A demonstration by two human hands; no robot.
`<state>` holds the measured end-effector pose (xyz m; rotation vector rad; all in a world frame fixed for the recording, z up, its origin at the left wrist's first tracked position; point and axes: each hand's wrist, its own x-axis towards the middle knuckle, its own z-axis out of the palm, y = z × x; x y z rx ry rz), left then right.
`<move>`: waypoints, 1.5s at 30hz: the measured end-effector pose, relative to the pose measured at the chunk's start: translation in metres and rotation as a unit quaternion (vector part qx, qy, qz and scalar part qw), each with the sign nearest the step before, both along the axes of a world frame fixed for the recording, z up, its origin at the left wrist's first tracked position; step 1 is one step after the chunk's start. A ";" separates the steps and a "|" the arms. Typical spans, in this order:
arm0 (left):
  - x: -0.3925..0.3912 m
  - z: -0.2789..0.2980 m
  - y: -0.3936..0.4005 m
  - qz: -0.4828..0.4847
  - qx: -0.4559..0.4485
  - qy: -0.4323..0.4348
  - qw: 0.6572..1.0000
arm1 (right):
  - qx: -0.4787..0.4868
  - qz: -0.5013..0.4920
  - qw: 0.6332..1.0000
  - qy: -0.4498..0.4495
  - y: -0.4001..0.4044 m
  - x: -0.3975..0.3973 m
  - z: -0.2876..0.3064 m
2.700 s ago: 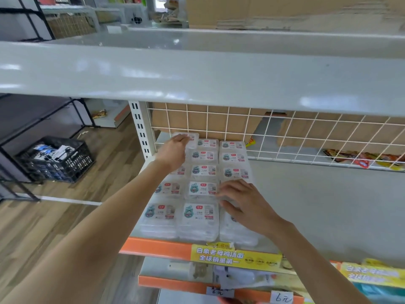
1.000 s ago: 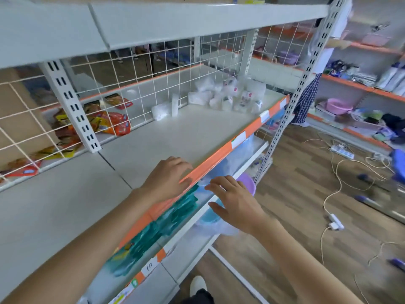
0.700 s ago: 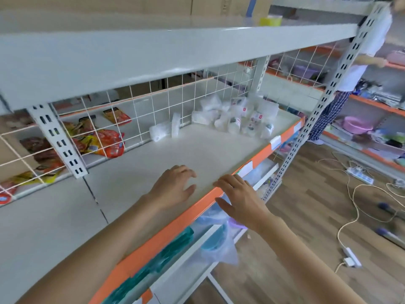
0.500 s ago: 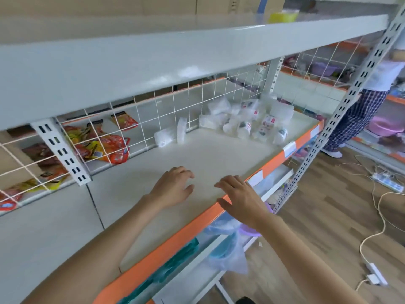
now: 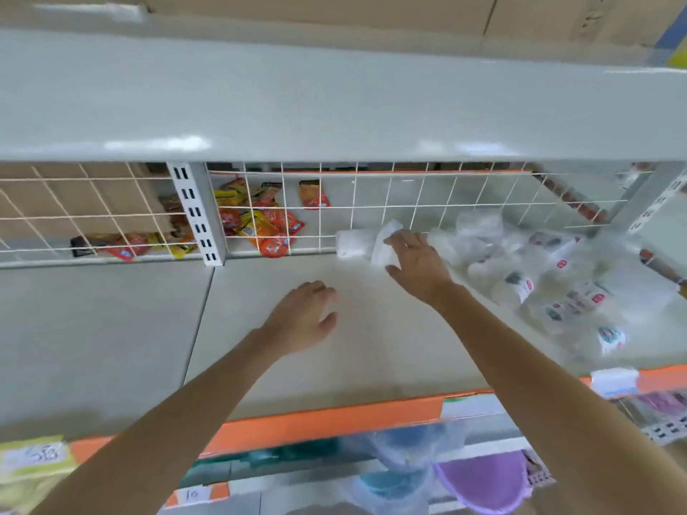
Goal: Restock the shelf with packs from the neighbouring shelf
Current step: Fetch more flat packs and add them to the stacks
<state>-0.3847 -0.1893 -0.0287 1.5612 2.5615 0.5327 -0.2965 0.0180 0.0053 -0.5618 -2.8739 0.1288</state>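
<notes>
Two bare forearms come in from the lower edge of the head view, and neither wears a sleeve, watch, bracelet or glove anywhere along the length that shows. The left hand (image 5: pixel 303 315) and the right hand (image 5: pixel 416 260) are both bare too, with no rings to be made out on the fingers (the picture is soft with motion blur, so fine detail such as the nails cannot be read). The upper arms, the shoulders and any clothing lie outside the picture.

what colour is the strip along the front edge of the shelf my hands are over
Orange, seen in the head view: the front edge strip runs below the grey shelf.
</notes>
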 end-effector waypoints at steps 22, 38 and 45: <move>-0.015 0.009 0.151 0.180 -0.142 0.156 0.961 | -0.104 0.073 0.992 0.006 0.051 0.120 -0.023; 0.059 0.010 -0.005 0.223 0.033 0.131 0.965 | -0.124 0.244 0.958 0.084 -0.007 0.077 -0.023; 0.077 0.024 -0.132 0.332 0.054 0.112 0.935 | -0.137 0.340 0.928 0.067 -0.109 0.036 -0.022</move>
